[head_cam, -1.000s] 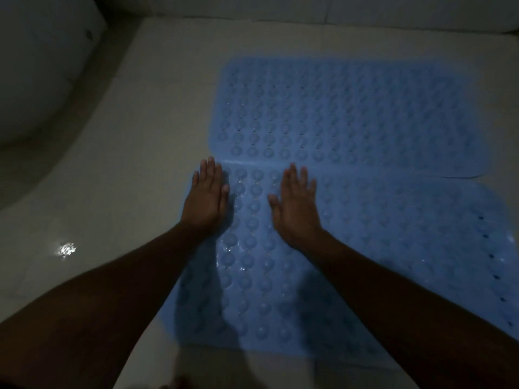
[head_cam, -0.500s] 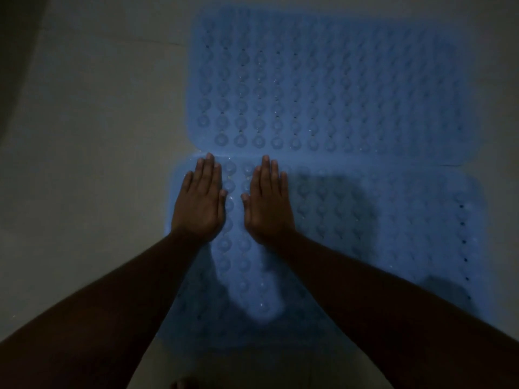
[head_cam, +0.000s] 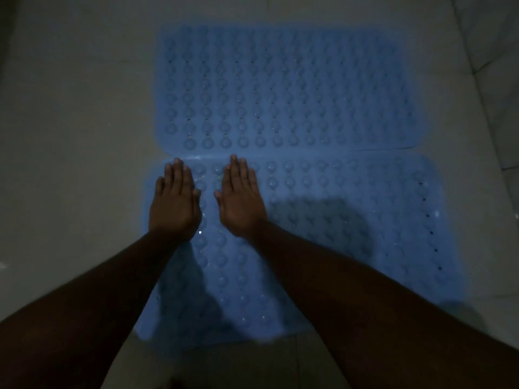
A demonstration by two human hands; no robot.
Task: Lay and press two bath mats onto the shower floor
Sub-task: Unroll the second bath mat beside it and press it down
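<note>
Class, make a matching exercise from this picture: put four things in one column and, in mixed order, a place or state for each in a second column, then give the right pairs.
Things:
1. far mat
2. near mat
3. left hand
4. right hand

Places or states:
A. flat on the near mat, at its left edge
B. lies under both hands
C. flat on the near mat, fingers together, nearer the mat's middle
D. lies beyond the fingertips, untouched by either palm

Pairs: 1-D, 2-B, 3-A, 4-C
</note>
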